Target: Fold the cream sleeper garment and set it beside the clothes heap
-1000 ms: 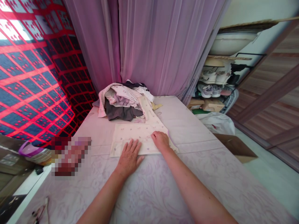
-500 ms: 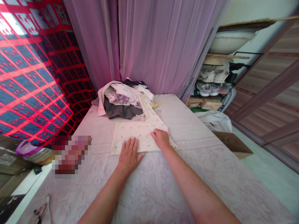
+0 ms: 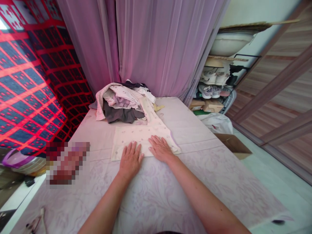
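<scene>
A cream garment with small prints (image 3: 136,135) lies spread flat on the bed (image 3: 195,175), one part trailing back toward the clothes heap. My left hand (image 3: 130,158) rests flat on its near edge, fingers stretched out. My right hand (image 3: 160,149) lies flat beside it on the cloth, fingers open and spread. Neither hand holds anything.
A heap of mixed clothes (image 3: 122,102) sits at the far end of the bed by a purple curtain (image 3: 158,45). A red and blue grid blanket (image 3: 26,87) hangs left. A shoe rack (image 3: 214,87), a cardboard box (image 3: 232,144) and a white bag (image 3: 215,123) stand on the right.
My right hand has uncurled and now lies flat on the garment, closer to my left hand. The view has shifted slightly to the right.
</scene>
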`<state>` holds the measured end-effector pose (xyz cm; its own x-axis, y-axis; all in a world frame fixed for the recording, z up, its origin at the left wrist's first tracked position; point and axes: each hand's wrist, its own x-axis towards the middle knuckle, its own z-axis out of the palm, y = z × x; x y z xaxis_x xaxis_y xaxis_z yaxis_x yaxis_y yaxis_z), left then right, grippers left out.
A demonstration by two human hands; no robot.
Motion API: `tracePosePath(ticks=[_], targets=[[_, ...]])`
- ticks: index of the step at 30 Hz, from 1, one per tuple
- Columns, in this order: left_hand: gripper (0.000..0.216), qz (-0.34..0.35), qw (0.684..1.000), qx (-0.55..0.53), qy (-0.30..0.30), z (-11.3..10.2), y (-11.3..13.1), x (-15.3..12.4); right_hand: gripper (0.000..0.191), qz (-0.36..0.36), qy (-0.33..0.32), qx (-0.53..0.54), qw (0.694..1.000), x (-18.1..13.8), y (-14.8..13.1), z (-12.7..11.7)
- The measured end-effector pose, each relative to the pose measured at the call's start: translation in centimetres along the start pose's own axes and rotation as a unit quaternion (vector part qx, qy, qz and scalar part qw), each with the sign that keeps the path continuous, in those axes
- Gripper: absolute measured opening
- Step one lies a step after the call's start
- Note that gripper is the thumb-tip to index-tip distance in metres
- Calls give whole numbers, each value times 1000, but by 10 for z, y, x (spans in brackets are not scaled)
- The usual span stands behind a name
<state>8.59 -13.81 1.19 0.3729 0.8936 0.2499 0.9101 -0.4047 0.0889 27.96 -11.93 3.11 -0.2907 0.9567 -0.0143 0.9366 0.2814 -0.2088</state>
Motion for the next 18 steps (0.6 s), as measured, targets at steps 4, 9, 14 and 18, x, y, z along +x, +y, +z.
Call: tracePosePath(ticks=[4,9,14,18], targets=[[50,-15,1000,5,-16,-4,1,1,55,59,-9,-21,998,-15,34,-7],[49,-42,997,8,-57,-14,-5,2,52,134,0,-35,990,-30,62,-8],[50,-51,996,10,-71,-19,-10,1,51,139,13,-50,989,-30,62,-5],[49,-57,995,26,-74,-20,-11,1,51,142,17,-54,988,-31,61,-6]])
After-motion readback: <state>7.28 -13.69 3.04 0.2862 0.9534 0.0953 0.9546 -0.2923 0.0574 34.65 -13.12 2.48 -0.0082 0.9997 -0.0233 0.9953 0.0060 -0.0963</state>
